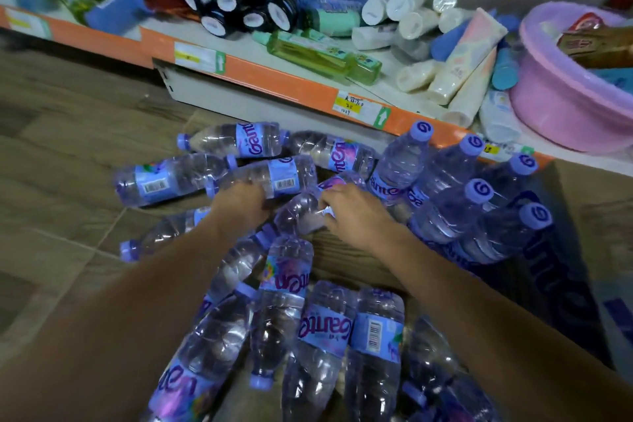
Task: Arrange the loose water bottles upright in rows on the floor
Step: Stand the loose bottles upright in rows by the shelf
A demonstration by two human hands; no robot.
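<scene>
Nearest bottles: four or five water bottles [322, 346] lie flat, side by side, at the bottom of the view, caps pointing various ways; none upright.
Forearms: both of my arms reach forward over that heap.
Left hand: my left hand [239, 204] rests knuckles-up on a lying bottle [270, 178]; fingers curl over its body, so I judge it gripped, though the fingertips are hidden.
Right hand: my right hand [352, 212] curls its fingers round a second lying bottle [298, 212] between the two hands; closed on it.
Upright group: just right of my right hand, six or so capped bottles [459, 195] stand close together, leaning somewhat in the wide lens, on flattened cardboard [589, 202] beside the shelf.
Loose bottles beyond: more lie scattered on the wood-pattern floor [61, 154] left of and behind my hands.
Step in hand: picking lying bottles from the heap; most are not yet stood, so I judge the task early.
Next move: calls for lifting each held bottle, turning it cap-up and setting it touching the standing group, extending a row.
Writing: bottle labels read roughly "Gante" in purple; exact spelling unclear. Barcodes show. Caps bear a spiral mark.
Shelf: orange-edged shelf [281, 79] carries price tags with green arrows, tubes, dark jars and a pink basin [561, 106].
</scene>
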